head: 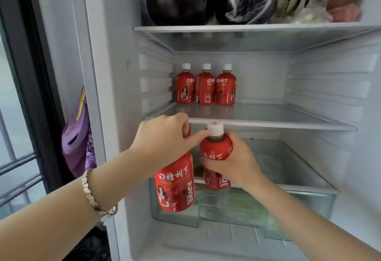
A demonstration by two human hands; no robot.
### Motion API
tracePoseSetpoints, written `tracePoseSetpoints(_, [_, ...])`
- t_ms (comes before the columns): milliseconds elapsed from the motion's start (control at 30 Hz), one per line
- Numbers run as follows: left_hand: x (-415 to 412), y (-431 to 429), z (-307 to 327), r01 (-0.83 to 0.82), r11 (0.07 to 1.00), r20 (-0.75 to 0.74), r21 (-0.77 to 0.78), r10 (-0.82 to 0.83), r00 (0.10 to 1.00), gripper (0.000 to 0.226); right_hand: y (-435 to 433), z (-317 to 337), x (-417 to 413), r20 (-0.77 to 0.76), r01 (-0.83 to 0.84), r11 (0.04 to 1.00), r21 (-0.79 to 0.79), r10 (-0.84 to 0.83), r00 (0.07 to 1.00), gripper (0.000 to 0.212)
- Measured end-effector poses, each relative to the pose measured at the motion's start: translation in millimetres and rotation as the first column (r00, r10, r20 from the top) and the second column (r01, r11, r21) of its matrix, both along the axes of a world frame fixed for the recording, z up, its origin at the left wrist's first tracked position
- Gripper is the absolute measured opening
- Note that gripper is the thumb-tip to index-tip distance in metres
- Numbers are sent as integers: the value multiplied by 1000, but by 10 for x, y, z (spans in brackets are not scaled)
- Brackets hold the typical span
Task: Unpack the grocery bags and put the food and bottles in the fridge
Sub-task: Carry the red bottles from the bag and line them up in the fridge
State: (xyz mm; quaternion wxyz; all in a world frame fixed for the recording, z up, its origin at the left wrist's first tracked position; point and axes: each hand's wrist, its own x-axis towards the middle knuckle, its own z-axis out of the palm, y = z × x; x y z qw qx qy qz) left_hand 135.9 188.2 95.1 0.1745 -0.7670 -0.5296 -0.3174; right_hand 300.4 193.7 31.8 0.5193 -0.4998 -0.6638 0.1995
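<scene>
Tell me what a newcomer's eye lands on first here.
The left hand grips one red juice bottle by its top and the right hand holds a second bottle around its body, before the open fridge. Three matching bottles stand in a row at the back left of the middle shelf.

Three bottles [205, 84] crowd the middle shelf's [268, 114] back-left corner; its front and right lie open.

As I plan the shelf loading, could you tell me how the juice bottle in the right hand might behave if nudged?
The juice bottle looks filled to the neck, so probably heavy for its size. Tall and narrow, it may tip on the glass shelf. Toppled, its round body would likely roll.
</scene>
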Motion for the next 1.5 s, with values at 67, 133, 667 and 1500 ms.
tracePoseSetpoints(67, [-17, -14, -2, -6, 1000, 77, 14, 5, 997, 47, 12, -72, 47, -33, 62, 998, -23, -62, 998, 57])
tracePoseSetpoints(133, [-27, -22, 21, -10, 999, 127, 32, 6, 992, 42, 45, -111, 79, -86, 80, 996, -41, -83, 993, 51])
tracePoseSetpoints(667, [160, -35, -122, -53, 998, 249, -28, 59, 967, 41, -28, -45, 69, 167, -104, 951, -290, 157, 973, 53])
tracePoseSetpoints(1500, [700, 843, -879, -99, 916, 187, -389, 184, 965, 89, 182, -281, 343, 219, 465, 883, -72, -441, 871, 89])
